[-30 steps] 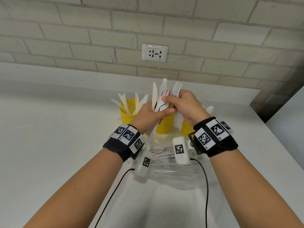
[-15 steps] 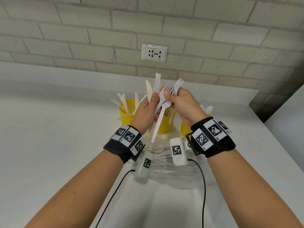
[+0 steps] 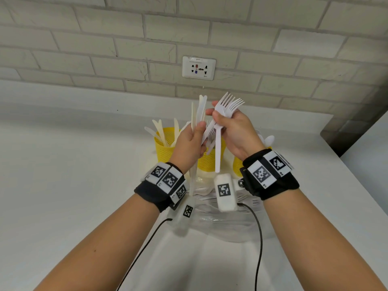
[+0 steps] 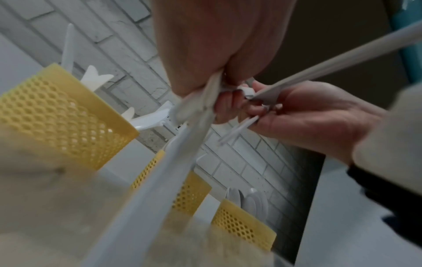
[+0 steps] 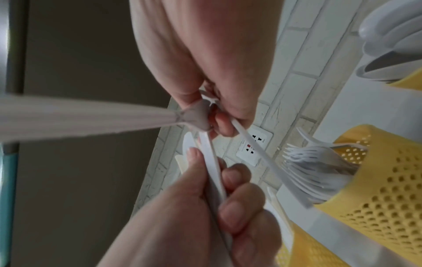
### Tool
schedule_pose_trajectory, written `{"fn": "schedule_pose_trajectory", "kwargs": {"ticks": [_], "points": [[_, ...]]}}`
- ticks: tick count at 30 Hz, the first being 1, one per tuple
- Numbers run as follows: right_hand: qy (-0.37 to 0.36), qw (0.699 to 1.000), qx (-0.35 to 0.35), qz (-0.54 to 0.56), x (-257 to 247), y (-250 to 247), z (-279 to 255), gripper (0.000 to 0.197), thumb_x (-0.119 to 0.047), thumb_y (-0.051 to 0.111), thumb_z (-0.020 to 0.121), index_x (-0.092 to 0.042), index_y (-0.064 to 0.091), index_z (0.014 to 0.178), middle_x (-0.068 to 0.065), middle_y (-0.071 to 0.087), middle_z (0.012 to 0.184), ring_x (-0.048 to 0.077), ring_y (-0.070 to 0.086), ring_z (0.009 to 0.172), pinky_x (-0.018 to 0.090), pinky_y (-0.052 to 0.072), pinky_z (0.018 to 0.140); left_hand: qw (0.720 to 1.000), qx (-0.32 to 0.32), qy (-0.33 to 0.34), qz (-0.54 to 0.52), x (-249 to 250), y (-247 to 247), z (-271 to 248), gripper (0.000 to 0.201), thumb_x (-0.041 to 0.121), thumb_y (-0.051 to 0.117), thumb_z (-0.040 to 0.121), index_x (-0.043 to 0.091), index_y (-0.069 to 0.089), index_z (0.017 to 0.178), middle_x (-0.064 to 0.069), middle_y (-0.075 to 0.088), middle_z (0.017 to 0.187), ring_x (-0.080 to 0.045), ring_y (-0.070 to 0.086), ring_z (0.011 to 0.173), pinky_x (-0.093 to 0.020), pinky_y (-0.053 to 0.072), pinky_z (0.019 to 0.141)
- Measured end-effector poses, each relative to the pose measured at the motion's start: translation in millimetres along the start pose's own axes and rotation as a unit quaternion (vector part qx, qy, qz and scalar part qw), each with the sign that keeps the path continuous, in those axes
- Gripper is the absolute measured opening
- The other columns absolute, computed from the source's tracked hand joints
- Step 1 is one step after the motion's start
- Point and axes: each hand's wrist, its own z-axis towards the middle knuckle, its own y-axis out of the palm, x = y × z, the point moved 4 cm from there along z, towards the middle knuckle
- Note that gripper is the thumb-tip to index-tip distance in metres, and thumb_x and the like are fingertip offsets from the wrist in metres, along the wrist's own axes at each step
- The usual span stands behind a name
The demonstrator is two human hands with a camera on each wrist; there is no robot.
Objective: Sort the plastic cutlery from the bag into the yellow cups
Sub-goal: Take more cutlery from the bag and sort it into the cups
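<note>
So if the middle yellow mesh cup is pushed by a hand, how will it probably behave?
The middle yellow mesh cup is perforated plastic, so it is probably light and would slide on the smooth white counter. It is tall and narrow, and the forks inside stick out above its rim, so a high push might tip it.

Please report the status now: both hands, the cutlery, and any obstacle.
Left hand grips knives. Right hand grips forks. Both above the yellow cups. No obstacle seen.
</note>
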Motion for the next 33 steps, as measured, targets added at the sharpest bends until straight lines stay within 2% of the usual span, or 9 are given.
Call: {"fn": "schedule_pose_trajectory", "kwargs": {"ticks": [6,12,14,17,21,25,27,29,33], "points": [[-0.069,0.991,0.065,-0.092,1.4,-1.7,1.7,0.012,-0.01,0.055,0.092,-0.013,0.058,0.104,0.002,0.064,0.093,0.018,0.062,0.079,0.038,0.055,0.077,0.999,-0.007,-0.01,-0.044,1.7,4.3,-1.9,0.035,0.03,0.034,0.103,0.014,0.044,0.074,0.005,0.04,0.052,-0.007,0.034,0.04,-0.019,0.028,0.039],[-0.089,0.985,0.042,-0.143,-2.1,-19.3,11.7,0.032,-0.008,0.052,0.094,-0.014,0.057,0.125,-0.004,0.067,0.098,0.0,0.062,0.087,0.015,0.05,0.082,0.996,0.018,-0.049,-0.078,0.5,-4.9,1.4,0.029,0.034,0.039,0.101,0.011,0.043,0.085,0.001,0.042,0.059,-0.008,0.035,0.041,-0.018,0.03,0.039],[-0.11,0.977,0.062,-0.172,-2.1,-23.0,13.7,0.026,-0.008,0.048,0.096,-0.01,0.062,0.117,-0.005,0.066,0.085,-0.004,0.061,0.08,0.01,0.046,0.078,0.996,0.013,-0.052,-0.066,0.4,-4.3,0.6,0.029,0.034,0.038,0.102,0.014,0.043,0.081,0.001,0.041,0.059,-0.008,0.035,0.042,-0.018,0.03,0.04],[-0.122,0.974,0.113,-0.157,-2.6,-26.4,16.0,0.02,-0.013,0.042,0.099,-0.012,0.062,0.097,-0.003,0.063,0.076,0.001,0.059,0.064,0.019,0.047,0.063,0.997,-0.005,-0.048,-0.056,-0.1,0.7,-2.0,0.031,0.032,0.036,0.103,0.016,0.044,0.078,0.002,0.04,0.058,-0.008,0.034,0.043,-0.019,0.028,0.04],[-0.081,0.988,0.117,-0.063,-1.6,-22.8,18.0,0.021,-0.024,0.037,0.101,-0.013,0.054,0.102,0.006,0.055,0.069,0.011,0.049,0.046,0.022,0.042,0.043,0.998,-0.013,-0.051,-0.039,-0.8,3.3,-3.8,0.03,0.031,0.036,0.103,0.016,0.043,0.077,0.001,0.038,0.058,-0.009,0.032,0.043,-0.019,0.027,0.04],[-0.026,0.995,0.095,0.032,1.8,-16.7,19.3,0.036,-0.044,0.045,0.095,-0.011,0.059,0.094,0.001,0.042,0.061,0.008,0.038,0.045,0.02,0.035,0.048,0.998,-0.02,-0.049,-0.024,1.5,5.9,-1.4,0.029,0.031,0.037,0.102,0.018,0.043,0.077,-0.001,0.039,0.061,-0.012,0.032,0.046,-0.021,0.028,0.042],[-0.026,0.996,0.085,0.018,2.0,-11.0,18.1,0.027,-0.033,0.057,0.091,-0.008,0.063,0.1,-0.005,0.049,0.06,0.006,0.046,0.049,0.021,0.042,0.055,0.998,-0.025,-0.046,-0.02,1.7,7.2,0.7,0.027,0.032,0.037,0.102,0.019,0.045,0.08,-0.001,0.039,0.06,-0.011,0.034,0.044,-0.021,0.029,0.041],[-0.049,0.995,0.082,0.03,-0.9,-5.7,18.7,0.004,-0.016,0.061,0.09,-0.013,0.061,0.087,-0.008,0.055,0.061,0.004,0.053,0.055,0.022,0.046,0.061,0.999,-0.026,-0.041,-0.022,1.1,7.7,1.9,0.029,0.033,0.037,0.102,0.016,0.045,0.08,0.0,0.041,0.059,-0.009,0.035,0.042,-0.021,0.031,0.041],[-0.107,0.991,0.067,0.053,-25.0,-0.7,22.6,0.014,-0.012,0.05,0.096,-0.012,0.056,0.083,0.003,0.058,0.073,0.015,0.061,0.068,0.029,0.053,0.069,0.998,0.029,-0.042,-0.024,0.4,-5.1,8.3,0.036,0.033,0.036,0.102,0.012,0.046,0.074,0.003,0.044,0.05,-0.007,0.039,0.037,-0.021,0.034,0.04]]}}
